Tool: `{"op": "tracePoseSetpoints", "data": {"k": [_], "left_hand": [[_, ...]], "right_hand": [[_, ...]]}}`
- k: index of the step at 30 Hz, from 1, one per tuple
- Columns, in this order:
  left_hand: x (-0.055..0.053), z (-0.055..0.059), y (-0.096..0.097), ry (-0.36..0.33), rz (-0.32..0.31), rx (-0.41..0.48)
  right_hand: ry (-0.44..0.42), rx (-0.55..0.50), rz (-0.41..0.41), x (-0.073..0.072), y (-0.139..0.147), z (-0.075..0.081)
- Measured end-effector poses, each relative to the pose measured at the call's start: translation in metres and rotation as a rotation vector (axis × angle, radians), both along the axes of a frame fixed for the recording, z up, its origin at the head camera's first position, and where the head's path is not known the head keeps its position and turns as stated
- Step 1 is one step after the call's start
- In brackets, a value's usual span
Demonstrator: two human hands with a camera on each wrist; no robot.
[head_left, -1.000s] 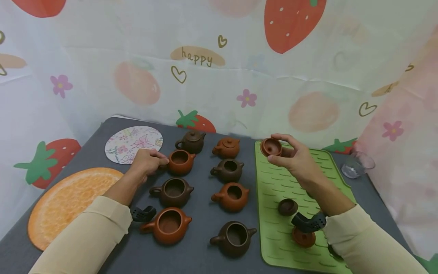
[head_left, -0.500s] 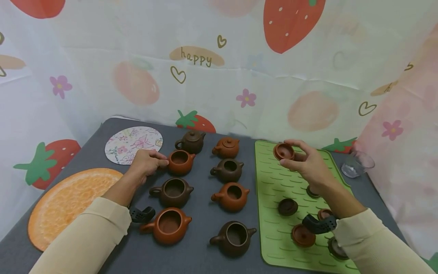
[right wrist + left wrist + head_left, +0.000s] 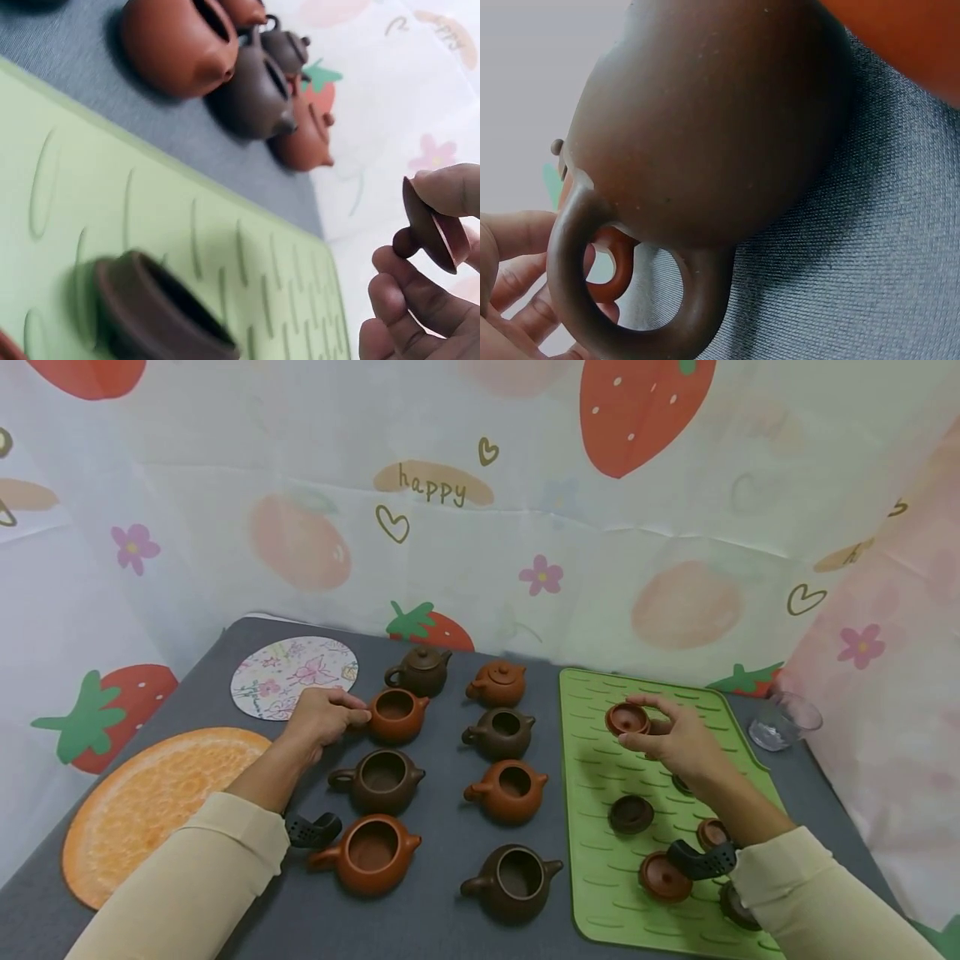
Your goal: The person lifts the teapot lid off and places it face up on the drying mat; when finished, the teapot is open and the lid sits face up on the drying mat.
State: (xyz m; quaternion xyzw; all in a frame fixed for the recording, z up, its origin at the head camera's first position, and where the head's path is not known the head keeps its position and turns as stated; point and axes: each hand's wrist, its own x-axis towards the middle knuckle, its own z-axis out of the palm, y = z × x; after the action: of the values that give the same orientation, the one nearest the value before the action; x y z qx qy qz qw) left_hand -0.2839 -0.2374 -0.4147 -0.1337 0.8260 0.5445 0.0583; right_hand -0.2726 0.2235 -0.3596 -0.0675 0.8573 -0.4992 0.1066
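Note:
With its fingertips my left hand [image 3: 321, 720] pinches the handle of a red-brown lidless teapot [image 3: 396, 716] standing on the grey table. In the left wrist view, a dark brown teapot [image 3: 705, 127] in front partly hides that handle. My right hand [image 3: 678, 739] pinches a red-brown teapot lid [image 3: 628, 719] by its rim above the green mat [image 3: 588, 877]. The lid's hollow underside faces up, and the right wrist view shows its round knob beneath. Below it on the mat lie a dark lid [image 3: 631, 814], a red-brown lid [image 3: 665, 877] and several others, some half covered by my forearm.
Several teapots stand in two columns; a dark one [image 3: 418, 671] and a red-brown one [image 3: 497, 683] at the back have lids on. An orange round mat [image 3: 161, 802] and a floral oval mat [image 3: 294, 677] lie left. A clear glass [image 3: 783, 722] stands right of the green mat.
My right hand has moved right with the lid, then lowered slightly toward the green mat, uncovering more lids. My left hand keeps its place at the teapot's handle.

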Motion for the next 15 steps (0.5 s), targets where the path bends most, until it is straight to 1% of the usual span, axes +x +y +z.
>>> {"op": "tracePoseSetpoints", "data": {"k": [4, 13, 15], "left_hand": [[0.000, -0.001, 0.000, 0.001, 0.004, -0.005], [0.000, 0.001, 0.000, -0.005, 0.007, -0.005], [0.000, 0.000, 0.000, -0.002, 0.008, -0.002]], "right_hand": [[-0.034, 0.048, -0.015, -0.001, 0.005, -0.009], [-0.068, 0.091, -0.012, -0.002, 0.012, -0.025], [-0.065, 0.119, -0.004, -0.003, 0.013, -0.028]]}}
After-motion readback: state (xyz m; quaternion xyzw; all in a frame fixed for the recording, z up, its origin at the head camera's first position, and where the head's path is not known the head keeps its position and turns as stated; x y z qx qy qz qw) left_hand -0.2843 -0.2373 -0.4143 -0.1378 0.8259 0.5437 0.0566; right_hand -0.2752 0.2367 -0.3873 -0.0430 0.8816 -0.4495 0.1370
